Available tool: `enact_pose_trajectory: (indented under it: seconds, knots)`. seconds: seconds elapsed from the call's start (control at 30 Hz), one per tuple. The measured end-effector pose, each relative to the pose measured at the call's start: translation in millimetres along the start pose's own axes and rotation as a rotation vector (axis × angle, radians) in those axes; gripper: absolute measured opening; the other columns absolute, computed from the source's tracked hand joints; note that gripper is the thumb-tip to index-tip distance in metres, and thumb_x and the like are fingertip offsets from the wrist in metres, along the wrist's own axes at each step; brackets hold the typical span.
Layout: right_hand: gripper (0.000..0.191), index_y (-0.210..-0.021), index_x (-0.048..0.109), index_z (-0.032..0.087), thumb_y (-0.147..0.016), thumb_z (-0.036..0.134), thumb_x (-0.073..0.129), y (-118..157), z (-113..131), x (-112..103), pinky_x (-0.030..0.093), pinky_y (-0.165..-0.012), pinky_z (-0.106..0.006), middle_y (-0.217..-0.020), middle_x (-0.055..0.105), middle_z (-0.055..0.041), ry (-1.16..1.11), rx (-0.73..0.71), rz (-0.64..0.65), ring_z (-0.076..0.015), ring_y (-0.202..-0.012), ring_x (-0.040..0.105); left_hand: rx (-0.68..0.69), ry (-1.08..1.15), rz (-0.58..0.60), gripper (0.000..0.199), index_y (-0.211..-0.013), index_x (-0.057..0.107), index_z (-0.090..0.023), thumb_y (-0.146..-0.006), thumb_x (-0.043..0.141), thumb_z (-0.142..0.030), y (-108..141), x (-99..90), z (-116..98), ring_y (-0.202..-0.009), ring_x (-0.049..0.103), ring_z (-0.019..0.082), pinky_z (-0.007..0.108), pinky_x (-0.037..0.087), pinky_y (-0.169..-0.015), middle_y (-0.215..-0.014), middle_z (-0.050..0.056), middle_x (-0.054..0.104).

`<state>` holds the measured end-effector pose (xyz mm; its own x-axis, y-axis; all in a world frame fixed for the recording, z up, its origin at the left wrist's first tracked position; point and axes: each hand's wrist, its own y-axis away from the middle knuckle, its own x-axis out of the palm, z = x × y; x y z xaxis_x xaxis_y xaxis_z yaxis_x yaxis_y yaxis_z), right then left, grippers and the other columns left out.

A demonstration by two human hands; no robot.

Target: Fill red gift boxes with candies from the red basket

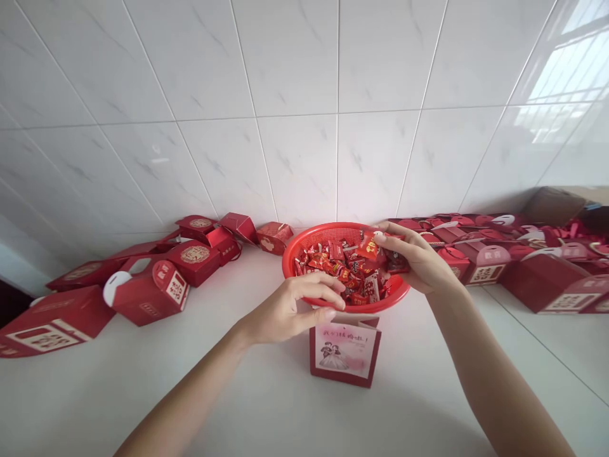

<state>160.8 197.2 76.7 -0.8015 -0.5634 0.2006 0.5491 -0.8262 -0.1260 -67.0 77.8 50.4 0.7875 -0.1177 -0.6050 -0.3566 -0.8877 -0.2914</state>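
White tiles point(295, 63) back a red basket point(288, 259) where the right hand point(415, 251) pinches wrapped candy point(368, 246), the left hand point(301, 301) loosely curled, empty.

Head cam; fwd/down; abv counter point(252, 406)

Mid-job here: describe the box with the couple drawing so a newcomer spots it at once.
Below the tiled wall runs a white counter, with a red basket of wrapped sweets on it. Just on the near side of that basket stands a small red box. Unlike the red boxes grouped at left and right, it stands apart, its pale front panel showing a drawn couple.
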Motion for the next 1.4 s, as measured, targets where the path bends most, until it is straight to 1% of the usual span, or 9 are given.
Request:
enact_pose_trajectory:
  seconds: [0.13, 0.3, 0.47, 0.63, 0.97, 1.07, 1.17, 1.27, 1.4]
  knots:
    - [0.036, -0.099, 0.066, 0.023, -0.074, 0.041, 0.085, 12, 7, 2, 0.047, -0.043, -0.022, -0.062, 0.057, 0.0065, 0.093, -0.047, 0.075, -0.0093, -0.048, 0.052, -0.015, 0.062, 0.024, 0.023, -0.099, 0.08, -0.024, -0.094, 0.058, -0.017, 1, 3.8, 6, -0.106, 0.068, 0.019, 0.032, 0.053, -0.095, -0.112, 0.006, 0.073]
    - [0.028, -0.101, 0.068, 0.021, -0.083, 0.039, 0.078, 24, 12, 4, 0.048, -0.053, -0.023, -0.079, 0.066, 0.0008, 0.32, -0.203, 0.193, -0.0104, -0.061, 0.058, -0.162, 0.196, -0.056, 0.022, -0.109, 0.078, -0.022, -0.09, 0.068, -0.028, -1, 12.1, 15, -0.109, 0.069, 0.023, 0.035, 0.054, -0.097, -0.113, 0.007, 0.076]
    - [0.026, -0.107, 0.068, 0.022, -0.088, 0.039, 0.072, 32, 12, 11, 0.056, -0.063, -0.028, -0.093, 0.071, -0.0043, 0.594, -0.292, 0.286, -0.0177, -0.077, 0.068, -0.231, 0.207, 0.064, 0.044, -0.122, 0.074, -0.024, -0.079, 0.082, -0.033, -3, 7.3, 6, -0.122, 0.064, 0.027, 0.038, 0.05, -0.105, -0.128, 0.007, 0.072]
    - [0.021, -0.109, 0.068, 0.025, -0.09, 0.035, 0.068, 31, 3, 17, 0.057, -0.063, -0.029, -0.1, 0.074, -0.0038, 0.778, -0.211, 0.332, -0.0192, -0.077, 0.072, -0.216, 0.25, 0.139, 0.048, -0.12, 0.074, -0.026, -0.074, 0.085, -0.032, -11, 2.4, 1, -0.12, 0.065, 0.028, 0.037, 0.052, -0.101, -0.125, 0.004, 0.073]
    - [0.017, -0.099, 0.069, 0.022, -0.094, 0.037, 0.063, 30, -1, 24, 0.051, -0.057, -0.026, -0.089, 0.073, -0.0038, 0.761, -0.228, 0.327, -0.0179, -0.075, 0.067, -0.289, 0.285, 0.18, 0.054, -0.122, 0.074, -0.025, -0.07, 0.088, -0.036, -10, 2.2, 6, -0.121, 0.063, 0.03, 0.037, 0.051, -0.098, -0.129, 0.007, 0.07]
    - [0.019, -0.094, 0.07, 0.021, -0.097, 0.036, 0.059, 31, -2, 29, 0.044, -0.053, -0.024, -0.079, 0.07, -0.0025, 0.826, -0.262, 0.347, -0.0133, -0.064, 0.06, -0.277, 0.3, 0.201, 0.053, -0.121, 0.073, -0.023, -0.072, 0.087, -0.036, -11, 2.0, 6, -0.114, 0.066, 0.029, 0.038, 0.051, -0.097, -0.119, 0.006, 0.073]
    - [0.022, -0.085, 0.067, 0.019, -0.098, 0.033, 0.056, 31, -4, 33, 0.038, -0.052, -0.024, -0.073, 0.065, -0.0011, 0.877, -0.328, 0.296, -0.0108, -0.059, 0.051, -0.324, 0.28, 0.186, 0.06, -0.126, 0.071, -0.025, -0.069, 0.089, -0.036, -10, 1.7, 6, -0.116, 0.065, 0.029, 0.039, 0.05, -0.101, -0.127, 0.006, 0.071]
    - [0.029, -0.079, 0.06, 0.019, -0.099, 0.038, 0.055, 31, -7, 37, 0.035, -0.052, -0.025, -0.07, 0.057, 0.0001, 0.785, -0.362, 0.219, -0.011, -0.06, 0.047, -0.336, 0.235, 0.151, 0.06, -0.123, 0.073, -0.028, -0.067, 0.09, -0.036, -9, 1.6, 6, -0.126, 0.06, 0.031, 0.041, 0.047, -0.107, -0.133, 0.005, 0.068]
    - [0.037, -0.074, 0.052, 0.02, -0.1, 0.046, 0.052, 31, -14, 46, 0.033, -0.052, -0.025, -0.066, 0.049, 0.0022, 0.678, -0.352, 0.226, -0.0103, -0.058, 0.041, -0.276, 0.242, 0.145, 0.048, -0.115, 0.075, -0.028, -0.069, 0.088, -0.032, -9, 3.0, 7, -0.124, 0.062, 0.029, 0.041, 0.048, -0.107, -0.119, 0.003, 0.074]
